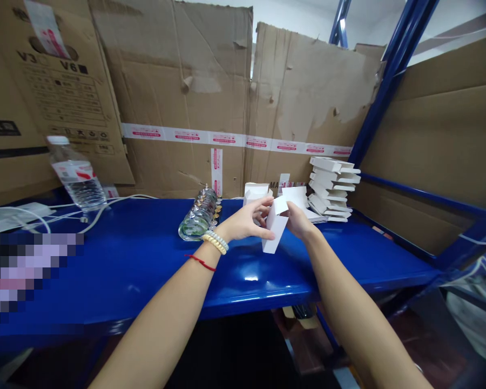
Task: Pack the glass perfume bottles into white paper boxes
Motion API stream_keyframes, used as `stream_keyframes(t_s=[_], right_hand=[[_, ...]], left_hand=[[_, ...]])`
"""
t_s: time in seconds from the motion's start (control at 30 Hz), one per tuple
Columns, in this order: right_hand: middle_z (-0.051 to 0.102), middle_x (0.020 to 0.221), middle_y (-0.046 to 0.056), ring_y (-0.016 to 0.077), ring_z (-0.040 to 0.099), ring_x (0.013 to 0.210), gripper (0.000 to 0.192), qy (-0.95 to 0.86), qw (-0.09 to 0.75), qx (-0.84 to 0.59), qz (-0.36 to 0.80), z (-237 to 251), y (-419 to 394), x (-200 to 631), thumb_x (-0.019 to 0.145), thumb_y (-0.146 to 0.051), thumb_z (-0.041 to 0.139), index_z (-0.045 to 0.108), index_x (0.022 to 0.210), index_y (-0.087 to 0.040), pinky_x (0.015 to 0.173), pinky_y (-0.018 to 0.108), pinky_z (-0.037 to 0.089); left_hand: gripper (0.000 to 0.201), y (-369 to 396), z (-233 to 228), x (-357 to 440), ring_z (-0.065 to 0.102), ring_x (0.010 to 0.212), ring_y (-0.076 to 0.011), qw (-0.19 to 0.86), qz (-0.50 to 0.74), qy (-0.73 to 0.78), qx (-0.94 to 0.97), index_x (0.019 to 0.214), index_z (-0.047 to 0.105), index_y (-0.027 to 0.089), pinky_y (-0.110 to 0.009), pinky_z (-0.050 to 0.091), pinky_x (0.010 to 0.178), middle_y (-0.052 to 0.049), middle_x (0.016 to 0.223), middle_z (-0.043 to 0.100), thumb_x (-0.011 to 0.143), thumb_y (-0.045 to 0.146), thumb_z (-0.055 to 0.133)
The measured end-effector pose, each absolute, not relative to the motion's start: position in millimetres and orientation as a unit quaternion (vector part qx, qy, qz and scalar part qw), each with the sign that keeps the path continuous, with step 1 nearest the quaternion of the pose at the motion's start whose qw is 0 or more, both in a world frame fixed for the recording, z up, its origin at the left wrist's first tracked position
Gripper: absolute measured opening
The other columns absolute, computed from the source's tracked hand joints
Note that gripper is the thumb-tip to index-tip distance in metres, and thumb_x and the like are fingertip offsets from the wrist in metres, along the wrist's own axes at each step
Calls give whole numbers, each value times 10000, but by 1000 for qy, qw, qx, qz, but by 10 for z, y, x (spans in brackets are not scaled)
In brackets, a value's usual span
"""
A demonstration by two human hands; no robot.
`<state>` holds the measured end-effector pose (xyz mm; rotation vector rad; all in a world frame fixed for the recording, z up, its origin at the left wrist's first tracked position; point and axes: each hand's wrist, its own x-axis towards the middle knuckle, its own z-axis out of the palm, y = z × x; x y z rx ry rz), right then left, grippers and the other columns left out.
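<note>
Head view, frame centre: left hand (246, 221) and right hand (298, 220) both pinch small white folded cardboard carton (274, 231) above glossy blue metal shelf (146, 259). Support side walls, crease flap squarely. Flat white carton stack (332, 186) right; row of glass jars (200, 216) left.

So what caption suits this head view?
Both hands, left hand and right hand, hold a small white carton above a blue shelf.

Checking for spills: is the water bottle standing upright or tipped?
Upright, cap on. The water bottle stands on the blue shelf, its lean only lens distortion.
</note>
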<state>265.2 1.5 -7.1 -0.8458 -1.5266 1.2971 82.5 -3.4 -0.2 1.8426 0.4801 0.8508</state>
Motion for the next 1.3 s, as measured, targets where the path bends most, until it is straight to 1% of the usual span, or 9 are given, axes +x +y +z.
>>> stream_keyframes(t_s=[0.17, 0.27, 0.37, 0.47, 0.57, 0.7, 0.9, 1.1, 1.3], right_hand=[[717, 728, 86, 300, 668, 751, 409, -576, 494, -316, 570, -59, 3, 2703, 654, -446, 530, 690, 888, -151, 683, 411, 520], [715, 730, 79, 293, 672, 753, 396, -572, 494, -331, 565, -74, 15, 2679, 694, -485, 540, 682, 873, -162, 694, 414, 523], [720, 844, 84, 294, 676, 839, 500, -583, 502, -329, 548, -89, 40, 2636, 767, -610, 500, 651, 985, -187, 712, 422, 526], [702, 947, 88, 274, 671, 883, 592, -591, 550, -313, 501, -85, 52, 2639, 764, -718, 469, 605, 1045, -215, 729, 417, 528], [687, 1022, 79, 264, 657, 944, 550, -626, 591, -282, 424, -71, 29, 2670, 719, -681, 586, 591, 1042, -236, 794, 420, 523], [661, 1162, 71, 280, 599, 1101, 541, -706, 580, -248, 322, -70, -38, 2652, 685, -553, 719, 596, 1118, -252, 918, 423, 484], [673, 1077, 67, 252, 622, 985, 522, -755, 517, -274, 297, -112, -63, 2572, 717, -501, 715, 583, 1131, -212, 838, 382, 512], [669, 980, 54, 221, 624, 861, 497, -753, 505, -327, 267, -145, -48, 2559, 666, -413, 774, 588, 1073, -197, 734, 338, 524], [678, 975, 55, 229, 631, 886, 455, -746, 505, -321, 291, -135, -30, 2562, 686, -450, 751, 596, 1025, -188, 758, 352, 525]], left_hand=[[914, -46, 30, 793, 548, 1092, -255, 527, 367, 190, 743, 1342, 460, 189, -366, 466, 865, -149, 1258, 548, 513, 178, 845], [870, -43, 32, 797, 586, 982, -217, 525, 366, 200, 742, 1316, 476, 178, -343, 475, 819, -121, 1148, 596, 527, 184, 841], [881, -20, 23, 815, 594, 828, -156, 504, 398, 218, 735, 1309, 467, 170, -307, 484, 750, -100, 1079, 607, 517, 205, 851], [905, 18, 8, 834, 571, 738, -107, 459, 473, 239, 713, 1300, 458, 181, -271, 486, 697, -93, 1106, 591, 496, 251, 868], [934, 50, -8, 853, 553, 692, -88, 405, 552, 262, 680, 1298, 431, 193, -260, 496, 661, -97, 1137, 575, 486, 315, 877], [954, 51, -23, 891, 587, 738, -136, 308, 612, 324, 652, 1290, 412, 171, -294, 512, 676, -113, 1109, 592, 482, 382, 872], [879, 9, -39, 921, 595, 1033, -268, 162, 610, 417, 654, 1213, 471, 167, -395, 489, 859, -137, 1154, 605, 476, 445, 861], [816, -23, -34, 910, 599, 1035, -284, 117, 564, 471, 668, 1152, 493, 168, -398, 477, 863, -131, 1110, 624, 498, 512, 838], [776, -31, -34, 920, 597, 1023, -279, 113, 574, 466, 664, 1099, 506, 175, -406, 476, 871, -119, 1097, 619, 489, 524, 834]])
